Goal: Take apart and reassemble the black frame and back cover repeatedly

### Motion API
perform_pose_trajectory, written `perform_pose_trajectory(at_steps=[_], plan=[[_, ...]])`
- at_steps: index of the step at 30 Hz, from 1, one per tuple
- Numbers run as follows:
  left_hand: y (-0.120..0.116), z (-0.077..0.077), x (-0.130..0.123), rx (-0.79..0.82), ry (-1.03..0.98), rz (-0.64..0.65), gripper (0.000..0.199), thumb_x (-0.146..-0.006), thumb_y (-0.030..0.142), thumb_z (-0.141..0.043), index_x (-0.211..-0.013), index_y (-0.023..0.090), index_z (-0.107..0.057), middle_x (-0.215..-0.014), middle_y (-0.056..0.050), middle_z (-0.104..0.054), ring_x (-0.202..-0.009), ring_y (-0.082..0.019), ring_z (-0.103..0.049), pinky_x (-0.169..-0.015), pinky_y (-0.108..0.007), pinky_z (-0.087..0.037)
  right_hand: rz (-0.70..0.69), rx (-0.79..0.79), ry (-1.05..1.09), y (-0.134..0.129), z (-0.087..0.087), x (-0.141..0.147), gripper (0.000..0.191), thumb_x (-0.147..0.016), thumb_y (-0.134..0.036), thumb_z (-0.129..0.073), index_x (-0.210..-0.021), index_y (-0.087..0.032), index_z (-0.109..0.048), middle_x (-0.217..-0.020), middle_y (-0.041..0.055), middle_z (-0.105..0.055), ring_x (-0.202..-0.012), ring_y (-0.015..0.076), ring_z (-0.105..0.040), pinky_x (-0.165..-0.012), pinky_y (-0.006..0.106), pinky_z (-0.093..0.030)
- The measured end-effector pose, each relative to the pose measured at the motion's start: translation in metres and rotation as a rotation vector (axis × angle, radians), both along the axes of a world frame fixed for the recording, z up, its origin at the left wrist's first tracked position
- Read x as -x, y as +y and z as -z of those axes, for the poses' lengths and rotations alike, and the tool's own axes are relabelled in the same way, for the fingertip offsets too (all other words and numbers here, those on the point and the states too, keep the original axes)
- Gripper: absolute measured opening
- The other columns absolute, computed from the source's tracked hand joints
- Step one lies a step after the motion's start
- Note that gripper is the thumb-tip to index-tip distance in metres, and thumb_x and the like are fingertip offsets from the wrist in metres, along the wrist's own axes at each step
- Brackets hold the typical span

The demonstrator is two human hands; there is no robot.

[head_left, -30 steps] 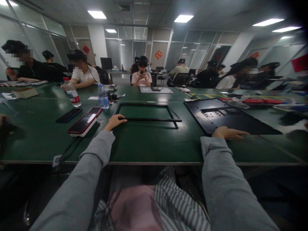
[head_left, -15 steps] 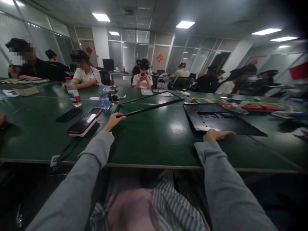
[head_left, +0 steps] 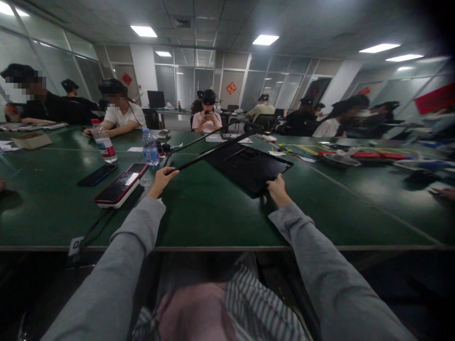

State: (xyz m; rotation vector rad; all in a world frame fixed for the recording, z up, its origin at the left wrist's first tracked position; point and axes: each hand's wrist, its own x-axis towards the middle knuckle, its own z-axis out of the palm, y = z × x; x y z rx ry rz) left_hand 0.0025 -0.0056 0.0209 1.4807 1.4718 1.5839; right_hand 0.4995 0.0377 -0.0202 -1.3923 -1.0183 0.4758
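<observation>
My left hand [head_left: 164, 181] pinches the near left corner of a thin black rectangular frame [head_left: 199, 157], which is tilted up off the table with its far side raised. My right hand [head_left: 279, 189] grips the near right edge of a flat black panel [head_left: 254, 170] with cut-outs or raised fittings on its face; it looks like the back cover of a monitor. The panel's left part lies behind and below the frame's near bar. Whether the two pieces touch, I cannot tell.
On the green table [head_left: 213, 218] a red-rimmed device [head_left: 122, 187], a dark phone [head_left: 97, 175] and two water bottles [head_left: 104, 142] stand to the left. At right are red tools [head_left: 366, 155] and yellow cables [head_left: 298, 149]. Several people sit around.
The black panel has moved left from the right side, turned, and come under the frame. My right hand has changed from outstretched to gripping its edge. The frame's far side has risen slightly.
</observation>
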Motion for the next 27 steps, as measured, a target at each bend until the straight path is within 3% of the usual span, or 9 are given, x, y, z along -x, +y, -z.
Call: perform_pose_trajectory(at_steps=[2,5,8,10,12,15,19,24,27], plan=[[0.002,0.001,0.002,-0.013,0.009,-0.001,0.051,-0.064,0.054,-0.09,-0.093,0.015,-0.077,-0.089,-0.01,-0.076,-0.097,-0.028,-0.069,-0.094,-0.042,-0.053,-0.082,0.1,0.132,0.011,-0.001,0.007,0.087,-0.064,-0.021,-0.064,-0.149,-0.018,-0.048,-0.104,0.0077,-0.071,-0.079,0.0195,-0.067,-0.071,0.033,-0.059],[0.008,0.004,0.008,-0.035,0.07,0.006,0.046,-0.065,0.05,-0.09,-0.091,0.016,-0.077,-0.094,-0.011,-0.077,-0.097,-0.028,-0.069,-0.095,-0.041,-0.052,-0.136,0.147,0.143,0.024,-0.001,0.013,0.077,-0.064,-0.016,-0.063,-0.14,-0.018,-0.055,-0.092,0.0031,-0.07,-0.077,0.0173,-0.066,-0.076,0.033,-0.058],[0.013,0.007,0.013,-0.056,0.166,0.012,0.04,-0.066,0.048,-0.089,-0.091,0.018,-0.078,-0.099,-0.01,-0.077,-0.099,-0.028,-0.069,-0.096,-0.041,-0.052,0.027,0.023,0.106,0.03,-0.004,0.013,0.051,-0.075,-0.022,-0.059,-0.127,-0.019,-0.06,-0.087,0.0006,-0.067,-0.079,0.0142,-0.065,-0.082,0.031,-0.057],[0.012,0.006,0.014,-0.069,0.241,0.017,0.037,-0.067,0.047,-0.089,-0.091,0.021,-0.079,-0.101,-0.009,-0.077,-0.101,-0.028,-0.069,-0.098,-0.042,-0.05,0.033,-0.074,0.188,0.029,-0.012,0.011,0.029,-0.087,-0.034,-0.053,-0.113,-0.022,-0.06,-0.084,0.0001,-0.066,-0.078,0.0134,-0.065,-0.08,0.029,-0.057],[0.008,0.003,0.013,-0.071,0.308,0.027,0.034,-0.069,0.046,-0.088,-0.092,0.022,-0.079,-0.102,-0.009,-0.077,-0.103,-0.029,-0.068,-0.099,-0.043,-0.049,-0.117,-0.116,0.316,0.024,-0.021,0.009,0.027,-0.094,-0.05,-0.051,-0.101,-0.025,-0.057,-0.08,0.0002,-0.065,-0.076,0.0147,-0.067,-0.076,0.029,-0.058],[-0.001,-0.002,0.008,-0.046,0.389,0.048,0.034,-0.07,0.048,-0.088,-0.093,0.024,-0.08,-0.101,-0.008,-0.077,-0.106,-0.03,-0.067,-0.099,-0.045,-0.048,-0.336,-0.06,0.391,0.015,-0.031,0.007,0.038,-0.086,-0.062,-0.064,-0.09,-0.025,-0.054,-0.075,0.0003,-0.064,-0.072,0.017,-0.066,-0.068,0.03,-0.058],[-0.002,-0.003,0.005,-0.018,0.49,0.046,0.031,-0.071,0.047,-0.088,-0.092,0.026,-0.08,-0.102,-0.006,-0.076,-0.109,-0.03,-0.065,-0.103,-0.046,-0.046,-0.265,0.009,0.137,0.014,-0.023,0.012,0.03,-0.074,-0.039,-0.078,-0.091,-0.022,-0.06,-0.076,-0.0015,-0.061,-0.069,0.0145,-0.058,-0.07,0.029,-0.055],[0.008,0.011,0.012,0.003,0.55,0.026,0.023,-0.076,0.04,-0.086,-0.094,0.028,-0.08,-0.11,-0.007,-0.075,-0.115,-0.031,-0.061,-0.107,-0.046,-0.041,-0.097,-0.038,-0.266,0.023,-0.005,0.024,0.034,-0.082,-0.027,-0.06,-0.114,-0.016,-0.065,-0.109,0.0105,-0.068,-0.105,0.0234,-0.061,-0.103,0.042,-0.048],[0.011,0.019,0.018,-0.007,0.569,0.026,0.022,-0.078,0.041,-0.084,-0.096,0.03,-0.08,-0.114,-0.007,-0.074,-0.117,-0.031,-0.06,-0.107,-0.046,-0.04,-0.026,0.002,-0.42,0.025,0.002,0.032,0.044,-0.085,-0.024,-0.053,-0.126,-0.015,-0.063,-0.122,0.016,-0.065,-0.119,0.0287,-0.056,-0.112,0.051,-0.039]])
